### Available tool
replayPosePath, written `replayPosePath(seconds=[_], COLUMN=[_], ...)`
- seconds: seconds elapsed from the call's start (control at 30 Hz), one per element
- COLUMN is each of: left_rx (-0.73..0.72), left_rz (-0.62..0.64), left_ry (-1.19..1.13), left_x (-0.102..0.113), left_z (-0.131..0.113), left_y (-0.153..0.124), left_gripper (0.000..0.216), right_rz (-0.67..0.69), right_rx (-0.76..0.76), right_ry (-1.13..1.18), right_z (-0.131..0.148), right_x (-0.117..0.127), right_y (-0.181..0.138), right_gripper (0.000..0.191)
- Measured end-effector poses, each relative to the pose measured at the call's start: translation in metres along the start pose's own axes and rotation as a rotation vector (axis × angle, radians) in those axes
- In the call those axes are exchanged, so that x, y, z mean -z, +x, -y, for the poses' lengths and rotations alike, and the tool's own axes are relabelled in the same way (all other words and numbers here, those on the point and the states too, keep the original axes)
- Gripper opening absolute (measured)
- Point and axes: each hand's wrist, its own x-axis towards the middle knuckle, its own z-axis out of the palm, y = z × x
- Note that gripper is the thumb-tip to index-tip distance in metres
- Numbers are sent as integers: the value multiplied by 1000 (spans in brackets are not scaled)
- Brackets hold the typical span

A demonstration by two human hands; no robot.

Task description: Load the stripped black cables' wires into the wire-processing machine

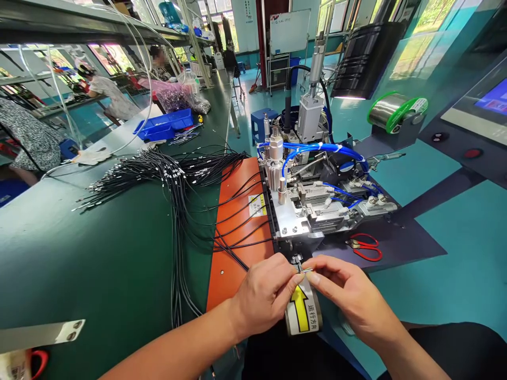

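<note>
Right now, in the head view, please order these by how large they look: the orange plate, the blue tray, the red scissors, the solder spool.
1. orange plate
2. blue tray
3. solder spool
4. red scissors
Spool and scissors look close in size; the tray lies farther away, so its rank is unsure.

Head camera looks forward and down, close over the workbench (99, 274).

We note a green bench (99, 253) running long into the room. On it lies a spread of black wires (158, 174) with metal tips, fanned leftward. An orange plate (233, 232) sits just beside them, several wires crossing it. Farther along: a blue tray (164, 125). Right of the plate, a dark mat (404, 240) bears red-handled scissors (366, 247).
</note>
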Motion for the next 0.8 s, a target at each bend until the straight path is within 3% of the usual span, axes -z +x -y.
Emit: replayPosePath(seconds=[0.33, 0.47, 0.53, 0.7, 0.8], left_rx=[-23, -41, -32, -2, -19], left_rz=[13, -7, -2, 41, 38], left_ry=[119, 189, 198, 232, 246], left_x=[-3, -3, -2, 3, 4], left_z=[5, 7, 6, 0, -2], left_y=[-4, -4, -3, -1, -1], left_gripper=[29, 29, 28, 29, 28], right_rz=[46, -18, -83, -269, -236], right_rx=[43, 93, 188, 632, 486], right_ry=[-186, -345, -466, -769, -678], right_z=[9, 9, 6, -4, -1], right_x=[5, 4, 0, -13, -7], right_y=[1, 1, -1, -6, -9], right_gripper=[32, 29, 25, 13, 11])
